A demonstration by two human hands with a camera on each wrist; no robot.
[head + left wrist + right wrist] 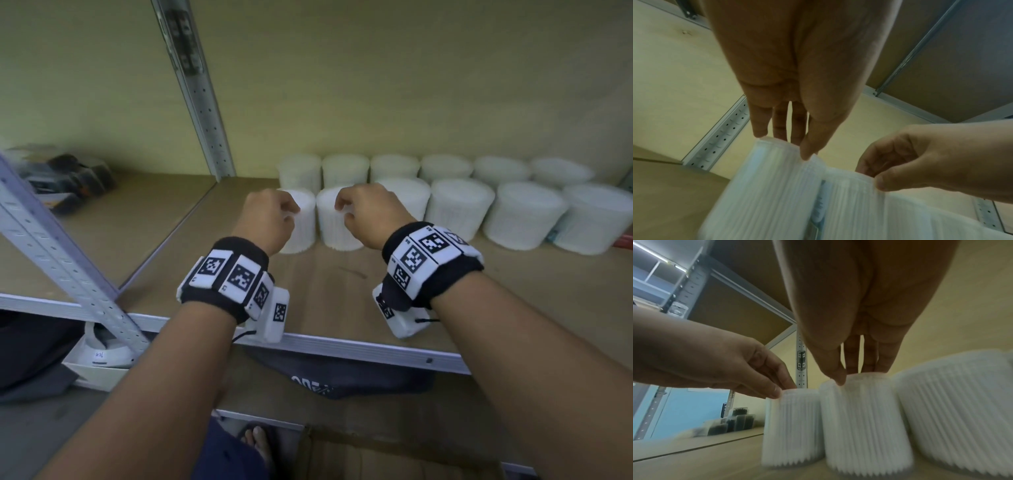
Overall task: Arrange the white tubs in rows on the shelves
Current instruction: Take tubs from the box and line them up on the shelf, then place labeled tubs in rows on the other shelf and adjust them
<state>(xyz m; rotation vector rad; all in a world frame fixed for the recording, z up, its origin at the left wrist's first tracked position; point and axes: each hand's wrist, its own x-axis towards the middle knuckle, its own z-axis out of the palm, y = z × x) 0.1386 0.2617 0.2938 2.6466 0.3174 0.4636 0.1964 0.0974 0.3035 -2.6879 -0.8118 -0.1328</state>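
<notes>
— Where are your hands right now?

— My left hand (265, 219) pinches the top rim of the end tub (301, 222), thumb in front and fingers behind. My right hand (371, 214) pinches the rim of the second tub (334, 219) the same way. Both tubs stand on the shelf (342, 294), at the left end of the front row (479, 212), right of the grey upright post (205, 102).

— How do you finish the step well?

— I judge I should set them down flat, flush with the row's front line and snug to the neighbours, then let go straight upward so light tubs don't tip.

— Which way do they point?

— Upright: long axis vertical, the end I hold uppermost, ribbed sides running top to bottom. Touching or a sliver apart, I cannot tell.

— And behind?

— The back row (428, 168) runs along the wall, just behind the front row.
</notes>
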